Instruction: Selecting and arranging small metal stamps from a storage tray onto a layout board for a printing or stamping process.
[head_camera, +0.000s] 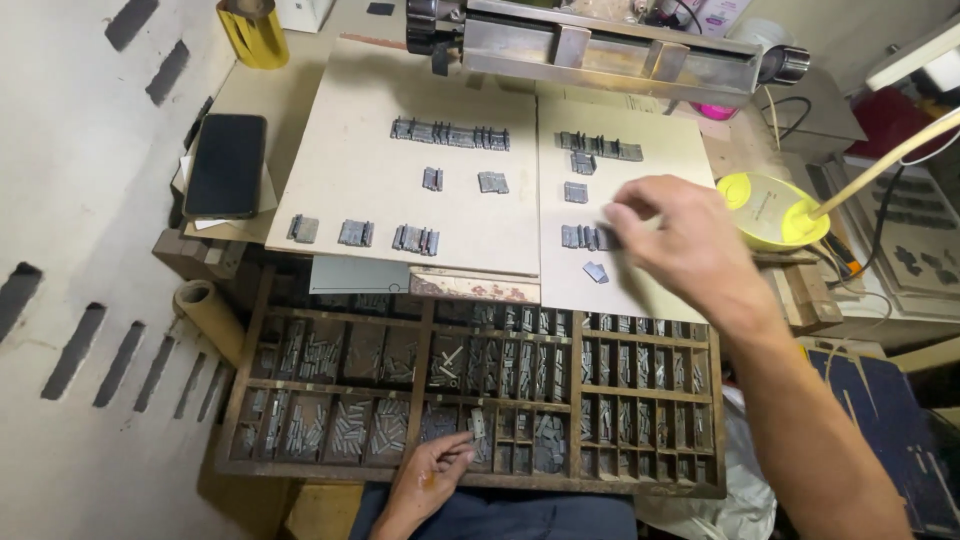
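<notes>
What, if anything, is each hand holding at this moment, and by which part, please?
It cannot be told for sure. The right hand hovers at a row of metal type, blurred; the left hand rests fingertips in the type case.

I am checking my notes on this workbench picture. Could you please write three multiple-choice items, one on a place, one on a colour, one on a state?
1. Where is the left hand?
A. on the phone
B. at the wooden type tray
C. on the lamp

2. What colour is the lamp base?
A. yellow-green
B. red
C. black

3. How is the phone screen?
A. lit
B. cracked
C. dark

Answers:
1 B, its fingers rest in a lower compartment.
2 A, it lies right of the boards.
3 C, the screen shows plain black.
</notes>
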